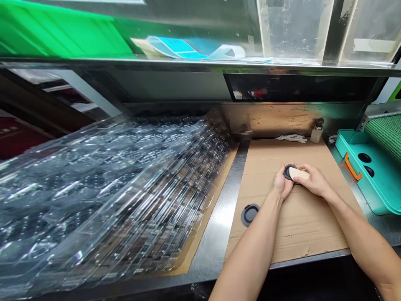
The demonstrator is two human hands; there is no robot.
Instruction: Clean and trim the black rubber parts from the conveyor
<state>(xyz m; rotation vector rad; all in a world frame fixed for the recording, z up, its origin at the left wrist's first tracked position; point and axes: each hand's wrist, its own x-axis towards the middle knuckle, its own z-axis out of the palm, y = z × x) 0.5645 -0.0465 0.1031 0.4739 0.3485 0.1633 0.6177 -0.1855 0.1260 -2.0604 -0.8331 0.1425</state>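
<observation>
My left hand holds a small round dark grey part, its fingers curled round the part's edge. Pinched in my right hand is a flat cream-coloured piece, whose left end lies against the dark part. Both hands are above a cardboard sheet. A second round dark grey part, with a raised rim, rests on the cardboard left of my left forearm, which partly covers its side.
Stacked clear plastic trays fill the left side. A teal bin with an orange handle and black round pieces stands right. Behind the hands are a small bottle and white gloves. A metal shelf crosses above.
</observation>
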